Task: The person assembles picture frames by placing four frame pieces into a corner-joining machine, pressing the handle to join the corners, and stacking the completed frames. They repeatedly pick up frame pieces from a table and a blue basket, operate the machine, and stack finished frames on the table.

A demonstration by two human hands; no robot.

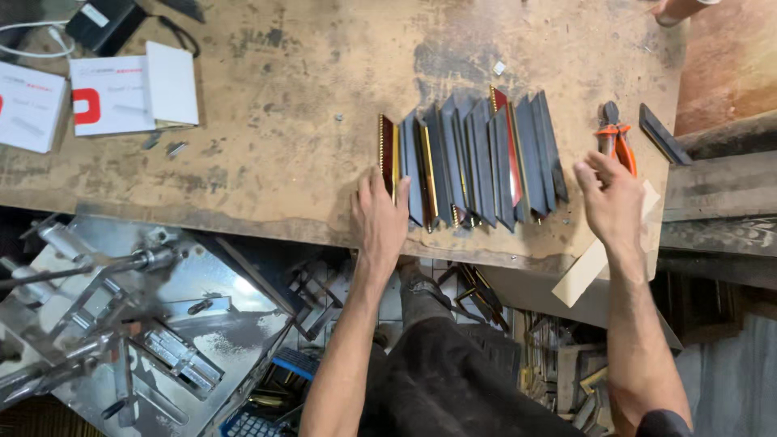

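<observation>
Head view: scuffed, stained wooden workbench (283, 121) carrying a row of frame pieces (473, 162); left hand (380, 218) and right hand (611, 198) rest open, holding nothing, amid workshop clutter.

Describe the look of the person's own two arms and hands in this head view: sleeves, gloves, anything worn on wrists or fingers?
Both forearms are bare from the elbow down, with no gloves on the left hand or the right hand. No watch, bracelet or ring shows on either. A dark sleeve edge appears at the right upper arm near the bottom of the frame; the left arm's sleeve is out of view.
</observation>
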